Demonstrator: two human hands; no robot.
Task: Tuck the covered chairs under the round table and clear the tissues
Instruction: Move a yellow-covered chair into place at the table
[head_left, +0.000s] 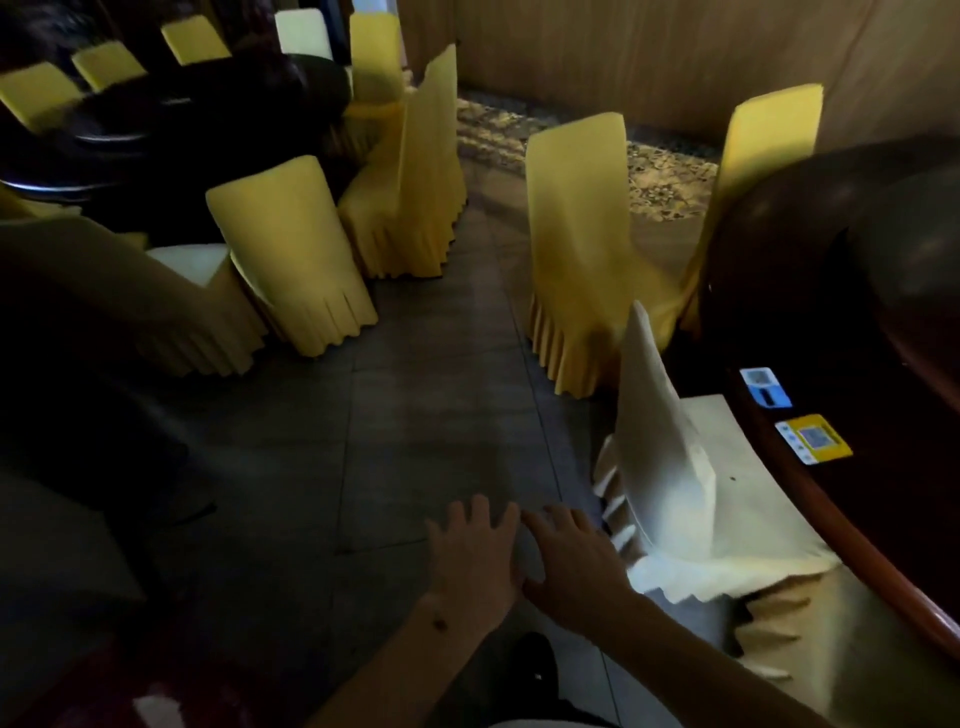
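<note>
A white-covered chair (670, 457) stands at the right, its seat partly under the rim of the dark round table (831, 291). My left hand (475, 556) and my right hand (576, 561) hover side by side over the floor just left of that chair, fingers spread, holding nothing. Beyond it, two yellow-covered chairs (576, 228) (763, 140) stand against the same table. No tissues show in this view.
A second dark round table (171, 114) at the back left is ringed by several yellow-covered chairs (296, 249). One yellow chair (421, 171) stands out in the aisle. Grey floor tiles (405, 405) run between the tables. QR stickers (810, 439) lie on the near table's rim.
</note>
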